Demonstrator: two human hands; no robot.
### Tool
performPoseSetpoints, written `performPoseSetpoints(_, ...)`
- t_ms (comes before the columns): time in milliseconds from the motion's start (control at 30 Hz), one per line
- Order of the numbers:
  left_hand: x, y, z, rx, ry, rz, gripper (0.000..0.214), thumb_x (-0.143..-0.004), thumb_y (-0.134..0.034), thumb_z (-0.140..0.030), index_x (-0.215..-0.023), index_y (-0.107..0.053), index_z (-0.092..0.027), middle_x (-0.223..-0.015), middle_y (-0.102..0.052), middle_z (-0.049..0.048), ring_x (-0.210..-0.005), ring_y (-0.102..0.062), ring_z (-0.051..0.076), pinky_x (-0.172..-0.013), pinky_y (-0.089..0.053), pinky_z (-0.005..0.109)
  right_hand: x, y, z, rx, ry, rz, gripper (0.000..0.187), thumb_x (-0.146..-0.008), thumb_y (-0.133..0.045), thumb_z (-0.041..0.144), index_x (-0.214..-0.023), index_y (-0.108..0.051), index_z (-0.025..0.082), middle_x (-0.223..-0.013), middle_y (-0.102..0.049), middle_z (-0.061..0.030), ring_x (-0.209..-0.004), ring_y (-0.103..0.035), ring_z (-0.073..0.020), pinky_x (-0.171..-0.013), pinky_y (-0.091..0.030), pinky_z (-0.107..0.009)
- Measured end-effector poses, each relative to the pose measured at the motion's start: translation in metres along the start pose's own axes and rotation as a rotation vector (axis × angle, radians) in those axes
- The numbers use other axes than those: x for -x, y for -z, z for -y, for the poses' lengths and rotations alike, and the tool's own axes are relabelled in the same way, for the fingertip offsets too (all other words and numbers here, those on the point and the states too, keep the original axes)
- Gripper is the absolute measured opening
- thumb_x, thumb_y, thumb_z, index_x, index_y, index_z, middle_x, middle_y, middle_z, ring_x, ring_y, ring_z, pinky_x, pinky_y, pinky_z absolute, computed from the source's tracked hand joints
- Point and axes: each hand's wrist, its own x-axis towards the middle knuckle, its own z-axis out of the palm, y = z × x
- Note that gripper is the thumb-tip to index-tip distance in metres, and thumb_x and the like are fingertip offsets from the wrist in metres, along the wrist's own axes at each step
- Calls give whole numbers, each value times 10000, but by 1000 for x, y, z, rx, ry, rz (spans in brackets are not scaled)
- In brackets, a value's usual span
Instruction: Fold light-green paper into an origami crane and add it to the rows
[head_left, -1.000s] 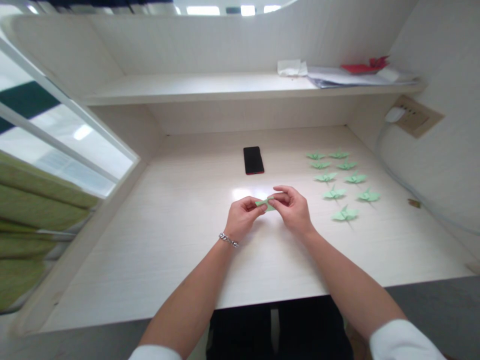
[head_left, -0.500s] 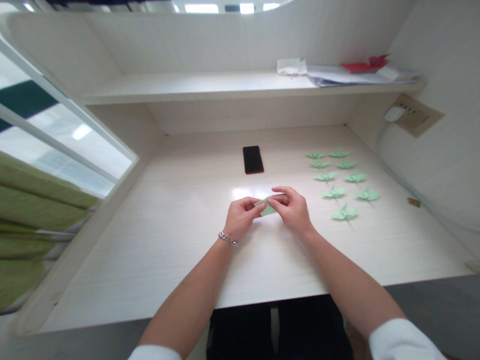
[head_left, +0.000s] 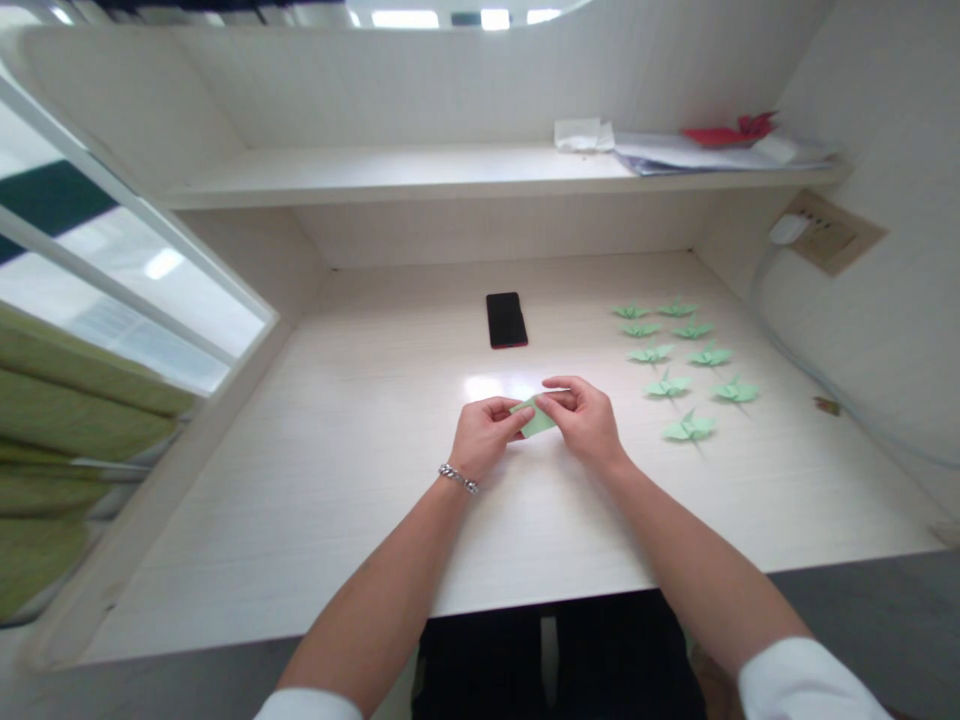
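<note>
Squarely between our hands sat the green paper [head_left: 534, 420], pinched at its left end by our left hand [head_left: 484, 437] and at its right end by our right hand [head_left: 587, 422], both equally near. Its long axis ran left to right, just above the desk [head_left: 360, 480]. It looked pale, creased, perhaps half-folded.

Left hand [head_left: 484, 436] and right hand [head_left: 586, 422] pinch a small pale-green folded paper piece [head_left: 535, 419] between their fingertips; folded green paper cranes [head_left: 679, 367] lie right of them.
</note>
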Motion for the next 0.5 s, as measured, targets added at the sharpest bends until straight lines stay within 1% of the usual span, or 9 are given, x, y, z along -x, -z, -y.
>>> performPoseSetpoints(133, 1, -1, 0, 2, 3, -10, 401, -575, -809, -416, -822, -717, -114, -733, -699, 80, -619, -636, 160, -587, -553, 289, -2, 1, -2, 15, 9, 17, 257, -722, -694, 328, -934, -671, 185, -810, -732, -61, -757, -695, -227, -672, -553, -323)
performPoseSetpoints(333, 1, -2, -1, 13, -1, -11, 400, -564, -813, -417, -811, -717, -117, -706, -692, 71, -598, -632, 155, -565, -548, 280, -1, 1, -3, 107, 81, -2, 205, -742, -670, 313, -903, -737, 205, -910, -736, -52, -835, -687, -226, -786, -543, -349)
performPoseSetpoints(500, 1, -2, -1, -7, 0, -19, 394, -573, -809, -411, -815, -714, -115, -696, -689, 67, -586, -623, 149, -553, -543, 275, -2, 1, -3, 108, 70, 1, 211, -740, -676, 309, -912, -745, 207, -911, -740, -55, -844, -690, -232, -801, -543, -361)
